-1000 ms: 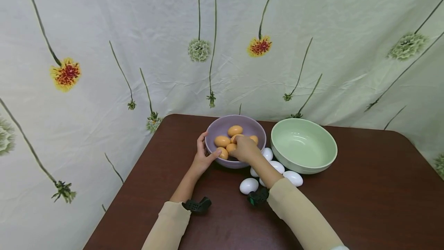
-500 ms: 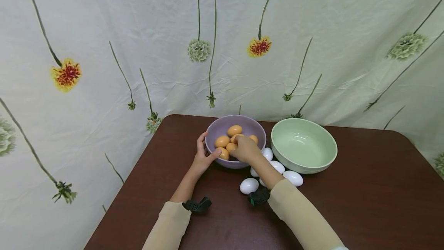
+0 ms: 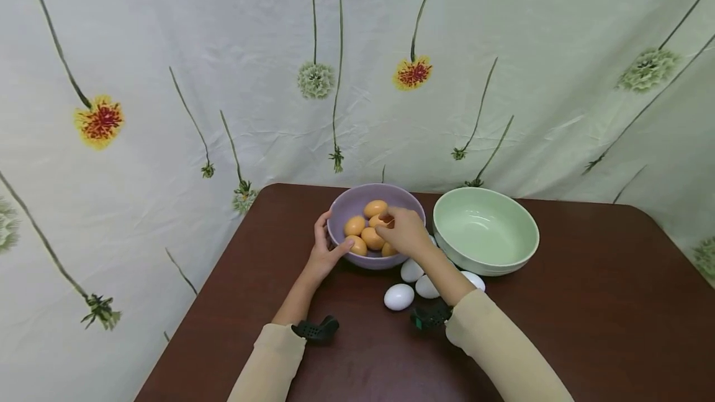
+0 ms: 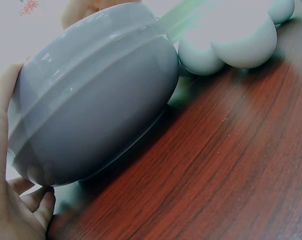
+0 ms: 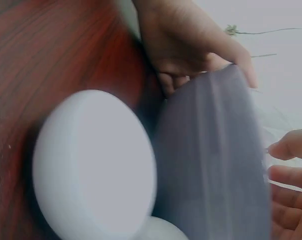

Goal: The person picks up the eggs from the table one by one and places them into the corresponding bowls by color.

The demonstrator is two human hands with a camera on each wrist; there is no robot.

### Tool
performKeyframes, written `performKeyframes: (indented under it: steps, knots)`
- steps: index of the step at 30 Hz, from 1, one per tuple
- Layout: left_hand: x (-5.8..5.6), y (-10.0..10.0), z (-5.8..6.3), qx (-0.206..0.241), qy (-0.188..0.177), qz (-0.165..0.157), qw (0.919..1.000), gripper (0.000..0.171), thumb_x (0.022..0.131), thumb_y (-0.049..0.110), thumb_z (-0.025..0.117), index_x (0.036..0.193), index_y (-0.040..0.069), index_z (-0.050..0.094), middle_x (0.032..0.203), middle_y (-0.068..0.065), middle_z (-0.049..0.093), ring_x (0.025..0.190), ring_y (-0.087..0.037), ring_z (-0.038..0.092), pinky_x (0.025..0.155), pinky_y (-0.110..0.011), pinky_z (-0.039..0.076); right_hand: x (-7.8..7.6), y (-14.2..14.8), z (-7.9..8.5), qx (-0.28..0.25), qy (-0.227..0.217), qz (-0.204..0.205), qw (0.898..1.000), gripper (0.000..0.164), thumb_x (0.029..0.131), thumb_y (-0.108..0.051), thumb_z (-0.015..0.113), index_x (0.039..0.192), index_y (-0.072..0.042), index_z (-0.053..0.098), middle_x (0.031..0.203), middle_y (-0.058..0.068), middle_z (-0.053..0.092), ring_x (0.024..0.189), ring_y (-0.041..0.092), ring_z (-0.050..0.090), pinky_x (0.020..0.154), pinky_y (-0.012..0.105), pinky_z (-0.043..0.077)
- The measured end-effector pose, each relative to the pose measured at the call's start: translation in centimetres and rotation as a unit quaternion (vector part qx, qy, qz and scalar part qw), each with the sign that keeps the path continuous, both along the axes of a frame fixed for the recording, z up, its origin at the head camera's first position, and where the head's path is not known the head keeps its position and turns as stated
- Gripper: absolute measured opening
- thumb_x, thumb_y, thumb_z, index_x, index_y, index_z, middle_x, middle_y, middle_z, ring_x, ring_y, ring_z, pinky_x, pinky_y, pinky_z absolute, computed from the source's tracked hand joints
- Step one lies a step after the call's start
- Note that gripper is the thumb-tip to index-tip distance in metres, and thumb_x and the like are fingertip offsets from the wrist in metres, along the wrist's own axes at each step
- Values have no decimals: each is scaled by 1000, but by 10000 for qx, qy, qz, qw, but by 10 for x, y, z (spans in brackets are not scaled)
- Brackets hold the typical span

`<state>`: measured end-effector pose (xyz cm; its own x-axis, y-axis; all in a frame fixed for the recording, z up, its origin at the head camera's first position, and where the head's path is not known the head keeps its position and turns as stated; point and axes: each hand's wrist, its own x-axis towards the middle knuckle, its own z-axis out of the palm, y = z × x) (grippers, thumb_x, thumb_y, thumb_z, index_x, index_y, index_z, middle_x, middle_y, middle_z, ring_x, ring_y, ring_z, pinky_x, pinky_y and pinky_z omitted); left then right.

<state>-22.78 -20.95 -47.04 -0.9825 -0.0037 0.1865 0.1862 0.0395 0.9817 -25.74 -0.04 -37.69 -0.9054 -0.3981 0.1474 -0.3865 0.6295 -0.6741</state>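
A purple bowl (image 3: 353,201) (image 4: 98,105) with several brown eggs (image 3: 371,239) in it stands near the table's far edge. My left hand (image 3: 326,252) (image 4: 21,207) holds its left side, thumb over the rim and fingers around the outer wall. Above the right part of the bowl is my right hand (image 3: 408,231), thumb and forefinger apart. In the right wrist view the fingers of that right hand (image 5: 291,197) are loosely bent beside the bowl's rim, with nothing seen between them. Several white eggs (image 3: 399,297) (image 5: 93,165) lie on the table at the bowl's front right.
A light green bowl (image 3: 486,234) stands right of the purple one, with nothing seen inside. The dark red-brown table (image 3: 603,303) extends to the right and front. Behind it hangs a white cloth (image 3: 251,30) printed with flowers.
My right hand has risen slightly and moved right; its fingers have come off the eggs. A brown egg now shows beneath it at the bowl's front right. The left hand keeps its hold.
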Motion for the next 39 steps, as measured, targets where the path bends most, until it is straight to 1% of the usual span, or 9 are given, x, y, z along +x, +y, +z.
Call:
performKeyframes:
  steps: [2, 10, 14, 15, 19, 22, 28, 35, 39]
  knots:
    - [-1, -1, 0, 56, -6, -45, 10000, 85, 87, 2, 63, 151, 8, 8, 153, -28, 17, 138, -43, 25, 108, -54, 25, 1, 4, 6, -98, 18, 50, 9999, 25, 89, -18, 66, 108, -1, 68, 105, 12, 69, 98, 28, 65, 81, 39, 52]
    - [2, 2, 1, -150, 80, 49, 9998, 82, 89, 10, 63, 151, 14, 9, 153, -23, 20, 137, -37, 28, 108, -49, 28, 6, 25, 22, -253, -39, 39, 9997, 28, 92, -21, 65, 112, -2, 67, 103, 10, 70, 95, 24, 66, 80, 39, 52]
    - [3, 2, 1, -56, 34, 3, 10000, 83, 89, 9, 63, 152, 14, 8, 154, -25, 18, 138, -39, 26, 109, -51, 26, 11, 37, 30, -252, -88, 36, 9996, 28, 92, -21, 65, 113, -3, 67, 104, 11, 69, 97, 25, 65, 82, 41, 51]
    - [4, 2, 3, -22, 8, -14, 10000, 84, 89, 8, 63, 152, 13, 8, 154, -25, 18, 138, -40, 26, 109, -52, 26, 11, 41, 31, -253, -64, 36, 9997, 27, 92, -21, 64, 113, -2, 67, 104, 11, 69, 97, 25, 65, 82, 41, 51]
    - [12, 5, 20, -47, 17, -41, 10000, 83, 88, 7, 63, 150, 5, 8, 152, -30, 19, 137, -44, 26, 108, -54, 26, 12, 56, 33, -297, -8, 2, 9996, 28, 93, -20, 63, 113, -2, 66, 103, 12, 69, 96, 26, 64, 82, 42, 51]
    - [18, 7, 29, -113, 38, -40, 9999, 82, 87, 5, 63, 149, 2, 8, 150, -32, 20, 136, -45, 28, 108, -53, 27, 13, 69, 34, -239, -4, -85, 9997, 28, 94, -21, 63, 114, -2, 65, 104, 11, 68, 97, 28, 64, 80, 42, 51]
    - [18, 7, 29, -96, 35, -52, 9999, 82, 88, 5, 61, 150, 4, 8, 151, -31, 20, 137, -43, 27, 108, -52, 27, 18, 96, 35, -127, 84, -380, 9992, 30, 94, -22, 63, 114, 0, 65, 104, 13, 68, 97, 30, 65, 80, 44, 51]
    - [18, 6, 29, -129, -28, -74, 9999, 82, 88, 7, 62, 150, 5, 7, 152, -30, 19, 137, -42, 26, 108, -51, 27, 24, 127, 30, -180, 177, -669, 9974, 30, 93, -21, 63, 114, 1, 65, 106, 14, 68, 97, 31, 65, 79, 44, 50]
    - [8, 1, 15, -96, -29, -16, 9999, 82, 89, 6, 63, 150, 8, 8, 152, -29, 18, 138, -42, 25, 109, -51, 25, 29, 145, 28, -230, 120, -825, 9963, 33, 95, -23, 62, 117, 3, 63, 107, 15, 67, 100, 33, 63, 79, 45, 50]
